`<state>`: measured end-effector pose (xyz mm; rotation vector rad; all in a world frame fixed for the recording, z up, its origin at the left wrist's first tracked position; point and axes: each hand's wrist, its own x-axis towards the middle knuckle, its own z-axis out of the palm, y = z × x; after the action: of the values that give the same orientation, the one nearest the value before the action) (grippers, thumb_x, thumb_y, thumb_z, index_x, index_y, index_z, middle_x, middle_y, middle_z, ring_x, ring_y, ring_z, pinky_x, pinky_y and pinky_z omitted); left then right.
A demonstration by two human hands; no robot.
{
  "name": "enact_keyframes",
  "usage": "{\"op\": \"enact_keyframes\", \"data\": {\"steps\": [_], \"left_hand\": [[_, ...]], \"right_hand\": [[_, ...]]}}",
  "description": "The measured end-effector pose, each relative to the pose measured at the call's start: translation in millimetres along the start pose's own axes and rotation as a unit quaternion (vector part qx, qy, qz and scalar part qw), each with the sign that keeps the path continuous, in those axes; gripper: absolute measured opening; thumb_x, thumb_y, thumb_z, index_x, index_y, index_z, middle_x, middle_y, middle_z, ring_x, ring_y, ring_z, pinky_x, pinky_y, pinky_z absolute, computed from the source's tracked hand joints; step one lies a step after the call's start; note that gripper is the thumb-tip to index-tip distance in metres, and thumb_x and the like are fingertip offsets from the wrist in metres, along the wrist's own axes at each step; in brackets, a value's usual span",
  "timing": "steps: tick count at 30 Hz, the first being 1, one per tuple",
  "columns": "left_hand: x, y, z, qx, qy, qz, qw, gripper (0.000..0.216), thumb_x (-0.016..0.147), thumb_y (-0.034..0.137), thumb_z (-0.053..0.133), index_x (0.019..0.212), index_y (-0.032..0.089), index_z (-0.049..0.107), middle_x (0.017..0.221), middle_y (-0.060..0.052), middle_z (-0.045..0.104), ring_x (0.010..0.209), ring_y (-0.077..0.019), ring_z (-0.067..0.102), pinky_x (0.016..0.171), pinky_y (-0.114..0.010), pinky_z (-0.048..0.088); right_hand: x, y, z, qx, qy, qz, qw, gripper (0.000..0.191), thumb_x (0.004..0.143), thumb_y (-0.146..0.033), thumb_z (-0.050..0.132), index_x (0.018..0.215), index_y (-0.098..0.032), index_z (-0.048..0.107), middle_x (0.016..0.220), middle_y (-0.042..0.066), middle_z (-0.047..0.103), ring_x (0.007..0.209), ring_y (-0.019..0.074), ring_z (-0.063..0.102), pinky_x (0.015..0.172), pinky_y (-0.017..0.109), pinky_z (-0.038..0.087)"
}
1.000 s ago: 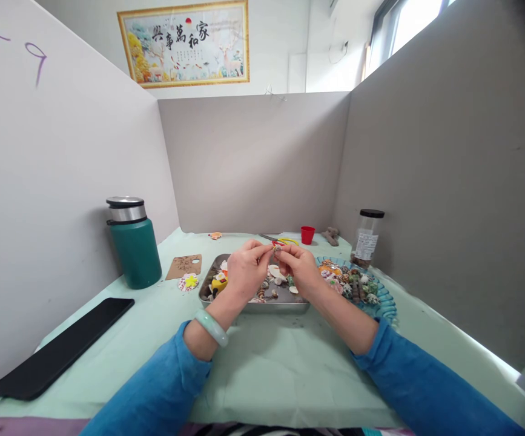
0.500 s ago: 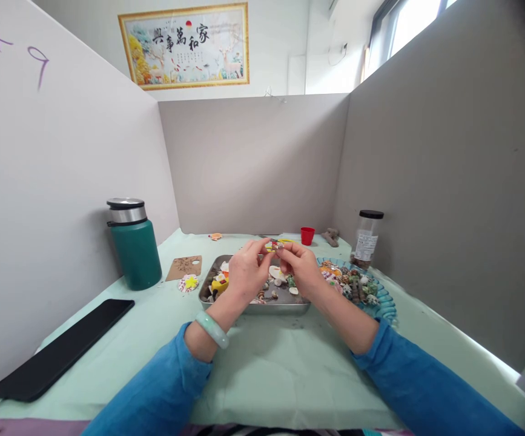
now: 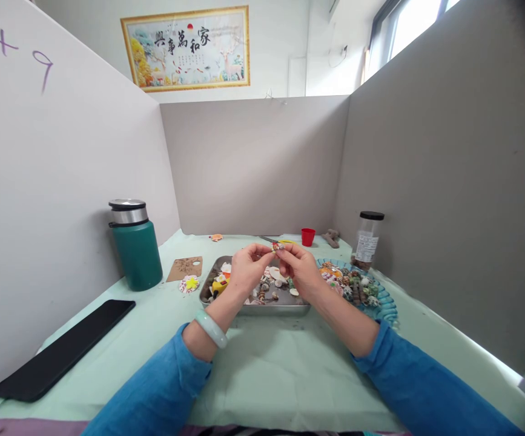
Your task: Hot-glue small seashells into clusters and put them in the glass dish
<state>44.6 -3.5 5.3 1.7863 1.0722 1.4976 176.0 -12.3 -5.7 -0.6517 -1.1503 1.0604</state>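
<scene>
Above the metal tray (image 3: 274, 310), my left hand (image 3: 247, 267) and my right hand (image 3: 301, 270) meet with fingertips pinched. Between them is a small shell-like piece (image 3: 278, 246), brown and whitish with a bit of red; the fingers partly hide it. Loose seashells (image 3: 278, 275) of several sizes lie in the tray, along with a yellow piece (image 3: 218, 286) at its left end. To the right of my right hand, a blue scalloped plate (image 3: 387, 303) carries a heap of shells and small decorations (image 3: 355, 284). A pale green bangle (image 3: 211, 329) rings my left wrist.
On the left stand a green bottle (image 3: 137, 254), a black flat slab (image 3: 65, 351), a brown card (image 3: 184, 269) and a round decorated piece (image 3: 189, 284). At the back are a red cup (image 3: 307, 237), scissors (image 3: 284, 241) and a lidded jar (image 3: 366, 241). Grey partitions (image 3: 257, 163) enclose the table.
My left fingers have shifted slightly on the small piece, and the left hand sits a little lower. The right hand has hardly moved. The whole view has shifted slightly.
</scene>
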Motion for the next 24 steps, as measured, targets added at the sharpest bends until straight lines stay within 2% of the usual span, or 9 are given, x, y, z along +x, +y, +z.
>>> {"op": "enact_keyframes", "data": {"steps": [4, 8, 12, 16, 24], "left_hand": [[-0.6, 1.1, 0.3, -0.022, 0.002, -0.011, 1.000, 0.020, 0.066, 0.035, 0.064, 0.072, 0.016, 0.066, 0.058, 0.000, 0.061, 0.051, -0.0094, 0.049, 0.050, -0.021, 0.038], [0.9, -2.4, 0.3, -0.049, 0.004, -0.027, 0.998, 0.021, 0.067, 0.034, 0.064, 0.073, 0.014, 0.066, 0.058, 0.000, 0.060, 0.048, -0.0078, 0.046, 0.048, -0.020, 0.037], [1.9, -2.4, -1.9, -0.076, -0.004, -0.050, 0.996, 0.022, 0.067, 0.035, 0.064, 0.073, 0.013, 0.064, 0.058, 0.001, 0.058, 0.046, -0.0064, 0.042, 0.044, -0.019, 0.034], [-0.4, 5.0, -4.3, -0.107, -0.006, -0.082, 0.991, 0.023, 0.065, 0.035, 0.065, 0.070, 0.013, 0.062, 0.049, 0.004, 0.050, 0.043, -0.0060, 0.038, 0.041, -0.019, 0.030], [-2.8, 10.6, -5.1, -0.124, -0.005, -0.101, 0.987, 0.020, 0.064, 0.031, 0.065, 0.070, 0.012, 0.061, 0.043, 0.006, 0.045, 0.040, -0.0053, 0.035, 0.041, -0.019, 0.028]], "right_hand": [[1.5, 3.4, -2.0, -0.023, -0.002, -0.014, 1.000, 0.022, 0.065, -0.035, 0.070, 0.071, -0.018, 0.059, 0.054, -0.005, 0.054, 0.042, 0.0056, 0.041, 0.041, 0.021, 0.029], [1.5, 4.4, -2.3, -0.045, -0.016, -0.012, 0.999, 0.023, 0.067, -0.038, 0.069, 0.069, -0.018, 0.057, 0.047, -0.006, 0.050, 0.040, 0.0061, 0.040, 0.041, 0.021, 0.028], [0.6, 2.2, -1.0, -0.061, -0.011, 0.001, 0.998, 0.024, 0.067, -0.039, 0.069, 0.070, -0.018, 0.059, 0.056, -0.004, 0.057, 0.040, 0.0056, 0.040, 0.040, 0.021, 0.028], [2.0, 2.7, -2.8, -0.071, 0.006, -0.020, 0.997, 0.025, 0.069, -0.042, 0.066, 0.069, -0.018, 0.059, 0.065, -0.002, 0.060, 0.042, 0.0054, 0.042, 0.041, 0.022, 0.029], [6.6, 6.4, -9.1, -0.093, 0.026, -0.034, 0.995, 0.028, 0.071, -0.045, 0.064, 0.069, -0.018, 0.059, 0.061, -0.002, 0.060, 0.041, 0.0059, 0.041, 0.041, 0.022, 0.029]]}}
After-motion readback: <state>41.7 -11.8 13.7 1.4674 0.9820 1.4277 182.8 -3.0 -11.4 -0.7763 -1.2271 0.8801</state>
